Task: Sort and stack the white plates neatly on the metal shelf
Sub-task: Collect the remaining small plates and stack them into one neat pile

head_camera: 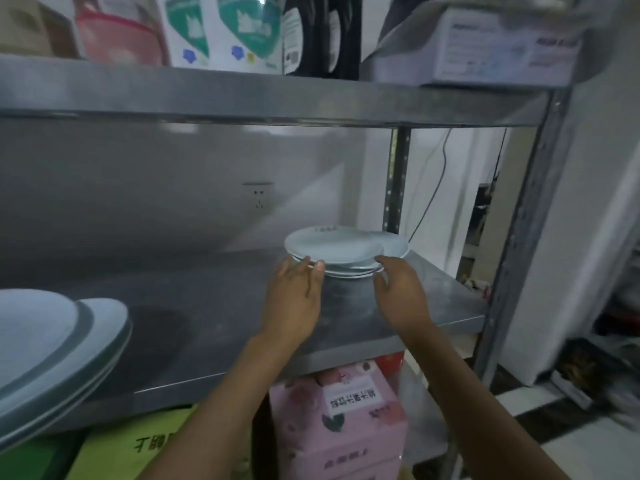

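Observation:
A small stack of white plates sits at the back right of the metal shelf. The plates in it are offset, not aligned. My left hand pinches the stack's left rim with thumb and fingers. On the right side, my right hand has curled fingers touching the stack's front rim, and whether it grips is unclear. A second stack of larger white plates rests at the shelf's front left, partly cut off by the frame.
An upper shelf hangs low overhead, loaded with bags, bottles and a box. Pink boxes and a green carton stand below. A shelf post rises at right. A wall socket is behind.

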`<state>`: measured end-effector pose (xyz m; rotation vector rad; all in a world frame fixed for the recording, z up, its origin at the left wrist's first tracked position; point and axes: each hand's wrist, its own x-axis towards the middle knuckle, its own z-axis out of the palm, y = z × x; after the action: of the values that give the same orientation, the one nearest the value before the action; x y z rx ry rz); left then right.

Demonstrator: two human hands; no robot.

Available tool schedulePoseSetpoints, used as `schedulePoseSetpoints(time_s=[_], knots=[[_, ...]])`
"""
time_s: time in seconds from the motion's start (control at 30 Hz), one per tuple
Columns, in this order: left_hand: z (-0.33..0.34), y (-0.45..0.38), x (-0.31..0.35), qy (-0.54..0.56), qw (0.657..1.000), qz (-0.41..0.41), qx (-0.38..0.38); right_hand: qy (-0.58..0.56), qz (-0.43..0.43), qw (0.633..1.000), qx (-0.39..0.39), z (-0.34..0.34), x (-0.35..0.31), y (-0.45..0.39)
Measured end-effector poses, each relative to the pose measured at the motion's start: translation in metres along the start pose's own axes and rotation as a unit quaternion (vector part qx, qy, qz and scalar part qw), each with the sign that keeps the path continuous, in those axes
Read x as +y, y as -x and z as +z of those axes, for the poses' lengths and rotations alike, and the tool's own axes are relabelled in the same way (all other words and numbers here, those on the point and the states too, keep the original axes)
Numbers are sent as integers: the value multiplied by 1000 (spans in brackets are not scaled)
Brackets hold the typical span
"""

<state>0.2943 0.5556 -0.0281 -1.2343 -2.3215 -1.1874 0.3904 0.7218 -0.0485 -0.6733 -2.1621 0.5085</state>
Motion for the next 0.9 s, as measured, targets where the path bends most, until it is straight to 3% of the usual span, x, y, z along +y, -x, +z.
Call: schedulePoseSetpoints(time_s=[0.23, 0.43, 0.7, 0.83, 0.9], knots=[[31, -8, -17, -74, 996, -49, -25, 68, -67, 994, -59, 32, -13, -25], [30, -7, -29, -63, 995, -74, -34, 173, -74, 976, -108, 46, -23, -39], [16, -10, -37, -33, 996, -79, -34, 179, -95, 976, -76, 49, -33, -43], [4, -10, -36, -12, 998, -56, -28, 135, -136, 981, -37, 49, -37, -46], [-4, -10, -34, -1, 999, -43, -18, 68, -114, 991, 3, 44, -38, -42]])
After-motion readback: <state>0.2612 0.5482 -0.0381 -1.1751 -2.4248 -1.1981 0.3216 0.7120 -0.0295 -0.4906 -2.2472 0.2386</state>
